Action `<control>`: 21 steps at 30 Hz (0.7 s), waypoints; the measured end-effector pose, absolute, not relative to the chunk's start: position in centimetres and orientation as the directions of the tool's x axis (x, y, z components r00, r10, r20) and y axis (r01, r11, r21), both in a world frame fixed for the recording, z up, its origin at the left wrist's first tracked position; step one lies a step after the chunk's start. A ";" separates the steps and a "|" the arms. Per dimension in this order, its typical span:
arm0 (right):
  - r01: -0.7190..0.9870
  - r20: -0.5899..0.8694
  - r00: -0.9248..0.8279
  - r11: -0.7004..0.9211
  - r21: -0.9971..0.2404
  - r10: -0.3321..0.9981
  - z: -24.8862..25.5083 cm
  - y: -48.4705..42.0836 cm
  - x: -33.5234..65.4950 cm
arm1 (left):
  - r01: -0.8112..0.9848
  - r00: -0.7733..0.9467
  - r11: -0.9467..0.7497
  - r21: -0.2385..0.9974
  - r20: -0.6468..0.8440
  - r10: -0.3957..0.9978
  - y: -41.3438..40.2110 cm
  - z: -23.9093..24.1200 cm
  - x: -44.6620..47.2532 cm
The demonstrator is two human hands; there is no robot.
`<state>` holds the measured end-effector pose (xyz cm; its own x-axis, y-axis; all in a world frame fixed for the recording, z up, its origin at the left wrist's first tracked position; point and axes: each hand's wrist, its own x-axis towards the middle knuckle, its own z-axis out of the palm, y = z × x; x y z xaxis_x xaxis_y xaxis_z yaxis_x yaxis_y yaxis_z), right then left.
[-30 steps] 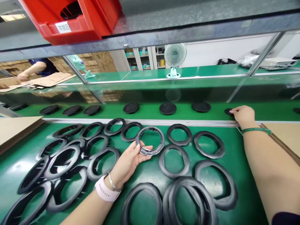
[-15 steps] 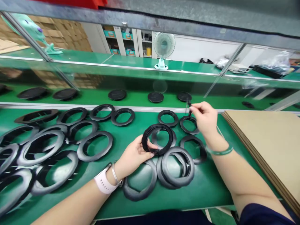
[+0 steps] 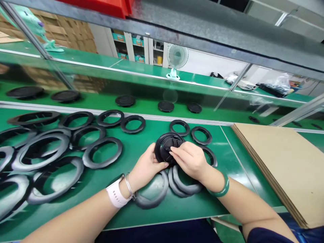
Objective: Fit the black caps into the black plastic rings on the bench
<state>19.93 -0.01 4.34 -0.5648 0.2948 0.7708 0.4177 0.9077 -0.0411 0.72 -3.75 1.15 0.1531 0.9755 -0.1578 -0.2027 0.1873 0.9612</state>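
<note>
My left hand is closed around the lower left edge of a black plastic ring, held tilted above the bench. Within the ring's opening lies a black round plastic disc with raised ribs. My right hand pinches a raised part near the middle of this disc; the fingers hide some of it, and I cannot tell whether the disc is seated in the ring. Below the hands lie grey-black rings, some overlapping, partly covered by my right hand.
Several more rings crowd the left of the green bench. Black discs lie on the green strip behind its metal edge. A stack of cardboard sheets stands at right. A metal shelf crosses overhead.
My right hand has come down and left from the back of the bench, bringing the black disc into the ring. My left hand still holds the ring in nearly the same place.
</note>
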 end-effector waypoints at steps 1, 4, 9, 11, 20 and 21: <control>0.411 0.774 -0.564 0.911 -0.039 0.287 4.4 0.0 20.0 | -0.210 0.161 0.194 0.958 -0.162 0.974 -3.7 1.1 0.7; 0.391 0.777 -0.565 0.919 -0.046 0.279 4.4 0.0 20.1 | -0.214 0.203 0.213 0.953 -0.170 0.964 -3.7 1.0 0.7; 0.421 0.729 -0.609 0.906 -0.037 0.312 4.0 0.4 20.2 | -0.185 0.195 0.238 0.954 -0.202 0.960 -3.9 0.9 0.7; 0.423 0.724 -0.619 0.906 -0.020 0.305 3.8 0.6 20.3 | -0.184 0.198 0.246 0.952 -0.209 0.958 -3.9 1.0 0.7; 0.381 0.732 -0.634 0.924 0.013 0.251 3.3 0.6 20.6 | -0.199 0.199 0.242 0.950 -0.203 0.959 -4.0 1.1 0.7; 0.386 0.725 -0.638 0.923 0.009 0.260 3.4 0.6 20.5 | -0.196 0.198 0.240 0.951 -0.201 0.959 -4.0 1.0 0.7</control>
<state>20.50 0.57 3.36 -0.6380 0.2600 0.7248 0.3859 0.9225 0.0088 0.71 -3.97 1.05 0.1984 0.9593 -0.2007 -0.1963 0.2395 0.9508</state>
